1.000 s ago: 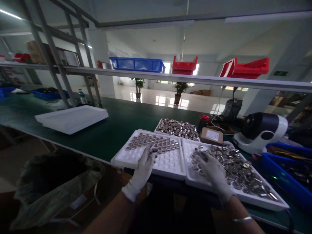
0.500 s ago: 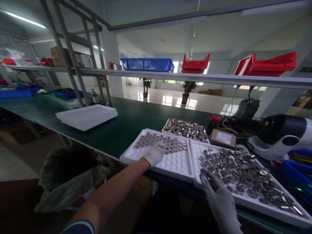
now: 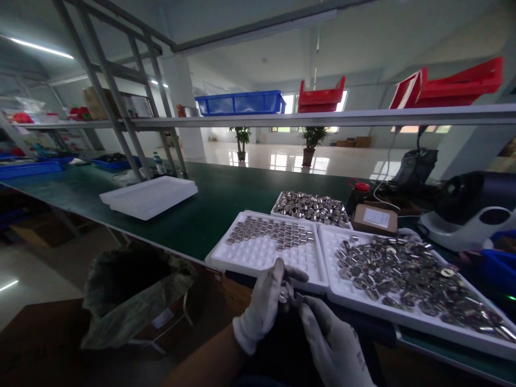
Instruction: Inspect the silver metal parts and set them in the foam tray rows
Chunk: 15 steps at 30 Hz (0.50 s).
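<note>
Both my hands wear white gloves and are close together in front of the trays. My left hand (image 3: 263, 302) is closed around a small metal cylinder (image 3: 283, 295), one round end of which faces me. Beside it my right hand (image 3: 334, 339) pinches, thumb against fingers, at a small part by the cylinder that is too dark to make out. Just beyond my hands lies a white pocketed tray (image 3: 245, 262) with rows of metal cylinders (image 3: 264, 230) in its far part. A second white tray (image 3: 331, 244) on the right bears a heap of loose metal cylinders (image 3: 403, 279).
Behind stands another tray of loose metal parts (image 3: 312, 208), next to a cardboard box (image 3: 374, 219) and a red-lidded bottle (image 3: 358, 196). Stacked white trays (image 3: 149, 198) lie left on the green table. A shelf (image 3: 242, 121) crosses above; a lined bin (image 3: 129, 301) stands below left.
My left hand has come back from the rows in the pocketed tray and now holds a cylinder. My right hand has moved left from the loose heap's edge to meet it.
</note>
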Each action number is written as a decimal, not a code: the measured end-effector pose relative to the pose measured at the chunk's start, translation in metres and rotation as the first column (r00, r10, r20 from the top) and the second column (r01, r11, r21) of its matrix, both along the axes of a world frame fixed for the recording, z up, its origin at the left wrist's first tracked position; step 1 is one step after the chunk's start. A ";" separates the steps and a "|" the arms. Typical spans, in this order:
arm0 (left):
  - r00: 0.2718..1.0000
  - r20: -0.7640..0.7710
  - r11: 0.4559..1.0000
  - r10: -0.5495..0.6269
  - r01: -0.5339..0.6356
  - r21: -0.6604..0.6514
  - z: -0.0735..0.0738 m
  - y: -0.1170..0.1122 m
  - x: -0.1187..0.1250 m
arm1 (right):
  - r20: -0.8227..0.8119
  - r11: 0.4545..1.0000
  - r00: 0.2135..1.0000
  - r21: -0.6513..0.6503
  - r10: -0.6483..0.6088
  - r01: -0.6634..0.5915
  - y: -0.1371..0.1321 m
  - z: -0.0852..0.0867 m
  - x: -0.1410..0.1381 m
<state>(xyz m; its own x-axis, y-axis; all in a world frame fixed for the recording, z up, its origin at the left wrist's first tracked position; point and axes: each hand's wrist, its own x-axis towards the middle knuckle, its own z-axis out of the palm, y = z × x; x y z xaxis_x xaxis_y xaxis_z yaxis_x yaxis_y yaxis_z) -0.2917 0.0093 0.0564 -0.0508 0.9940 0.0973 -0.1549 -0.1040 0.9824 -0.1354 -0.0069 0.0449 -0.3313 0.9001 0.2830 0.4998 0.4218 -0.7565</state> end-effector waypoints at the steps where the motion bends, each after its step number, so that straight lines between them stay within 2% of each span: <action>1: 0.999 0.041 1.000 0.012 -0.012 -0.016 -0.002 -0.004 0.004 | -0.008 1.000 1.000 0.024 -0.010 0.010 -0.003 0.000 -0.001; 4: 0.991 0.084 0.995 0.101 -0.099 -0.024 -0.005 -0.010 0.012 | -0.008 0.993 1.000 0.119 -0.012 0.013 -0.010 -0.002 -0.002; 6: 0.983 0.112 0.990 0.142 -0.142 -0.011 -0.006 -0.013 0.015 | 0.060 0.963 0.998 0.269 0.012 -0.028 -0.012 -0.005 -0.003; 7: 0.978 0.139 0.988 0.154 -0.154 -0.013 -0.007 -0.013 0.017 | 0.133 0.924 0.991 0.379 0.006 -0.056 -0.013 -0.007 -0.004; 9: 0.966 0.191 0.985 0.172 -0.167 -0.042 -0.010 -0.014 0.020 | 0.297 0.795 0.952 0.593 -0.072 -0.125 -0.012 -0.011 -0.006; 11: 0.956 0.229 0.981 0.184 -0.166 -0.096 -0.014 -0.013 0.022 | 0.400 0.671 0.898 0.719 -0.185 -0.183 -0.009 -0.015 -0.008; 12: 0.952 0.244 0.980 0.184 -0.158 -0.120 -0.016 -0.012 0.022 | 0.422 0.627 0.880 0.752 -0.218 -0.206 -0.007 -0.017 -0.009; 13: 0.951 0.253 0.980 0.178 -0.148 -0.133 -0.018 -0.012 0.022 | 0.427 0.594 0.874 0.773 -0.231 -0.221 -0.005 -0.019 -0.008; 15: 0.963 0.229 0.986 0.145 -0.123 -0.110 -0.018 -0.012 0.021 | 0.410 0.599 0.880 0.775 -0.239 -0.199 -0.001 -0.019 -0.005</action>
<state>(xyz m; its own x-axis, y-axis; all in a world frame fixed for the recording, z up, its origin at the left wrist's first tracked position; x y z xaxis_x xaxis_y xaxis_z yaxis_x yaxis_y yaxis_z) -0.2709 -0.0029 0.0384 -0.1941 0.9806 -0.0265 -0.3738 -0.0490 0.9262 -0.1409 -0.0082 0.0263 -0.5924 0.4025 0.6979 0.6822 0.7114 0.1687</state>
